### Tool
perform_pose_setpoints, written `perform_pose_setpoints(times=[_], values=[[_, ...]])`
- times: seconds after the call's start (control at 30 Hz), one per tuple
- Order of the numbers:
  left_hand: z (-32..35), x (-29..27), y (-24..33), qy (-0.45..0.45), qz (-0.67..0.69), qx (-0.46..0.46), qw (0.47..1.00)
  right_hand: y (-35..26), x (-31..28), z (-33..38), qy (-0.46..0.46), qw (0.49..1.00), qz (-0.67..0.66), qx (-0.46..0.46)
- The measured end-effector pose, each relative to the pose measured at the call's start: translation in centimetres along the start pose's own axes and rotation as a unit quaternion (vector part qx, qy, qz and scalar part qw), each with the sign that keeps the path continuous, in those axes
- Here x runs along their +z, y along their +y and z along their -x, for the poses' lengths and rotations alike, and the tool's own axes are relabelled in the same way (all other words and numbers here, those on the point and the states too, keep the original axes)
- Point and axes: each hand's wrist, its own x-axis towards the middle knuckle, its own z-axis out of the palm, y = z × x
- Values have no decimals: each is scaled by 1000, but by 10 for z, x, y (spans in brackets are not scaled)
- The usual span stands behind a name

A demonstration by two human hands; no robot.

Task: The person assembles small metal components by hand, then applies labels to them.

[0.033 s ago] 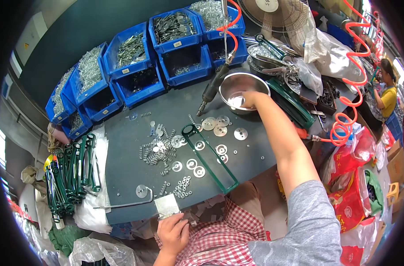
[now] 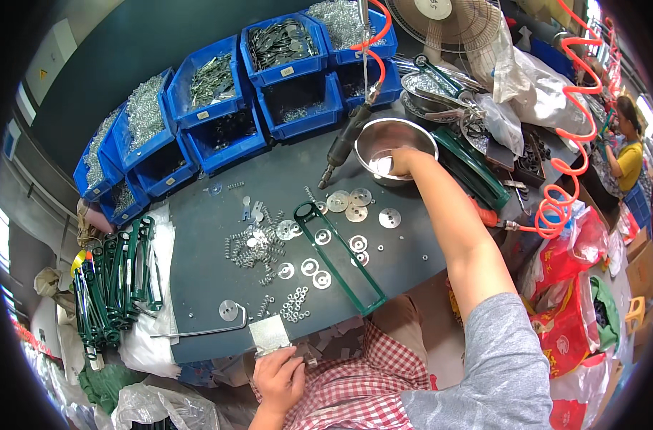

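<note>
My right hand [image 2: 404,160] reaches down into a round steel bowl [image 2: 432,140]; its fingertips are hidden, and a bright patch shows beside them. At the bench's front edge my left hand [image 2: 280,374] is curled against the lower side of a small square metal plate [image 2: 270,332]; what the fingers pinch is hidden. Between the hands a long green metal frame [image 2: 346,258] with a ring at its far end lies on the dark bench. Round metal discs [image 2: 321,278] are scattered around and under it. Small springs [image 2: 249,248] and nuts [image 2: 295,304] lie in piles to its left.
Blue bins [image 2: 210,79] of small metal parts line the back. A power screwdriver [image 2: 346,143] hangs left of the bowl on a red coiled hose. Green frames [image 2: 118,279] are stacked at left, near a bent metal rod [image 2: 204,332]. A fan [image 2: 448,21] stands behind; a co-worker [image 2: 627,158] is far right.
</note>
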Motion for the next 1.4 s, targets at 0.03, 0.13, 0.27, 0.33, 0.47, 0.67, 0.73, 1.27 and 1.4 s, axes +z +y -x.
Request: perform_pose_setpoints(times=[0.03,0.13,0.27,0.33,0.47,0.67,0.73,1.27,1.4], values=[[-1,2,0,11,-3,-2,1000,-8,-4,2,-21,1000,-6,21],[-4,6,1,20,4,-9,1000,-7,4,-7,-39,998,-24,30],[-5,8,1,31,-9,-10,999,-15,3,3,5,996,-67,-65],[-5,8,2,27,-12,-8,1000,-21,1,10,11,991,-59,-119],[-11,9,8,19,-15,-6,1000,-25,7,29,47,991,-60,-107],[-16,10,15,18,-33,12,999,-1,-18,45,196,947,-232,-105],[-15,8,18,16,-28,28,999,18,-26,51,225,922,-281,-140],[-145,15,48,-72,71,203,974,253,-68,108,342,907,-71,235],[-221,44,90,-106,104,297,943,270,-88,106,433,878,-140,146]])
